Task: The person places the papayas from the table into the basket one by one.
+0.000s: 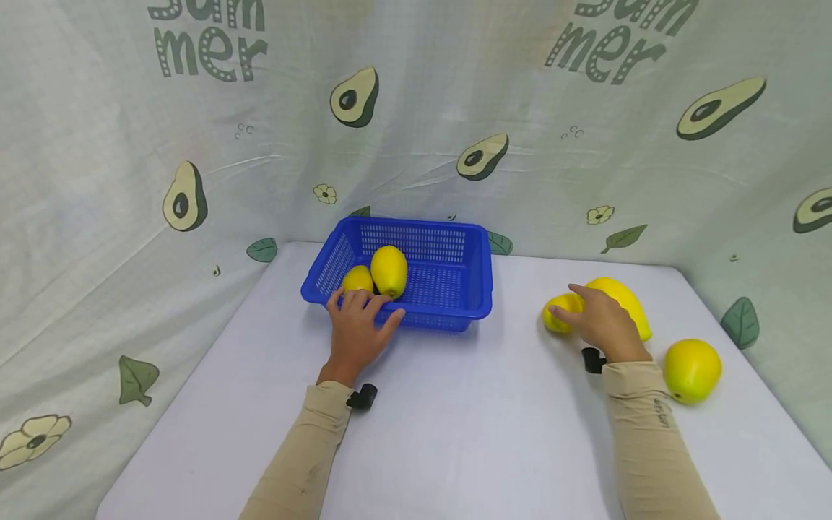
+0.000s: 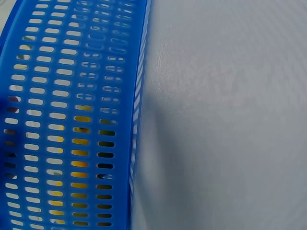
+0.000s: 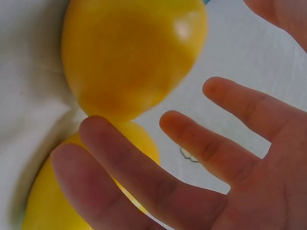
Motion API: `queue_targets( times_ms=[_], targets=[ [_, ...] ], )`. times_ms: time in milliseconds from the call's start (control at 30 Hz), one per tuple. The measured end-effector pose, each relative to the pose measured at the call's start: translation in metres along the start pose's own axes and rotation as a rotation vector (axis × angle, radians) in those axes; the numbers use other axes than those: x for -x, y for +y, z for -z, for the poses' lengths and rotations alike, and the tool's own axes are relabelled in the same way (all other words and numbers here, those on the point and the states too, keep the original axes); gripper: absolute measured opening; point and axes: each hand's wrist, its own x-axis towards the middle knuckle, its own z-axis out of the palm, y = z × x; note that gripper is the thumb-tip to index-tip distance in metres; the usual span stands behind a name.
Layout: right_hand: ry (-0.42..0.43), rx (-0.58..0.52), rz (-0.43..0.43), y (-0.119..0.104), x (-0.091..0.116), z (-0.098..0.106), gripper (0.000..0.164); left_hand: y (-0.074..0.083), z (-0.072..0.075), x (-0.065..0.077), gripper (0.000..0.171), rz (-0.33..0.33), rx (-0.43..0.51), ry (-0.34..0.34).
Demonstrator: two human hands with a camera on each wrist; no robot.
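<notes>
At the back of the table stands a blue plastic basket (image 1: 448, 282). My left hand (image 1: 356, 325) grips its front rim, fingers over the top and thumb against the outer front side. Inside, beside those fingers, lie a larger yellow fruit (image 1: 389, 271) and a smaller yellow fruit (image 1: 358, 279). On the right, my right hand (image 1: 604, 321) hovers with spread fingers over a small round yellow fruit (image 1: 557, 313), partly hidden by the hand. A large yellow fruit with a pointed end (image 1: 620, 300) lies just behind it. The right wrist view shows spread fingers (image 3: 216, 148) in front of yellow fruit.
A greenish-yellow round fruit (image 1: 692, 371) sits near the table's right edge, beside the right sleeve (image 1: 650, 426). The white table (image 1: 468, 419) extends between both arms. A cloth printed with avocados (image 1: 416, 108) hangs behind and along the sides.
</notes>
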Motion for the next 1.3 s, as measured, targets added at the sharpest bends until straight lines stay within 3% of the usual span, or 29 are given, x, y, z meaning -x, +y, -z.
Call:
queue_targets(
  times_ms=[267, 633, 1067, 1300],
  targets=[
    [-0.005, -0.027, 0.059, 0.004, -0.004, -0.012, 0.079, -0.001, -0.001, 0.001, 0.046, 0.003, -0.002, -0.004],
    [0.076, -0.07, 0.092, 0.006, -0.007, -0.024, 0.069, 0.001, -0.002, 0.001, 0.046, 0.008, -0.001, -0.013],
    [0.062, -0.156, 0.13, 0.005, -0.014, -0.028, 0.063, -0.002, -0.002, -0.001, 0.047, 0.013, -0.004, -0.008],
    [0.094, -0.178, 0.095, 0.007, -0.013, -0.031, 0.064, 0.001, -0.002, -0.001, 0.047, 0.003, 0.007, 0.006]
  ],
)
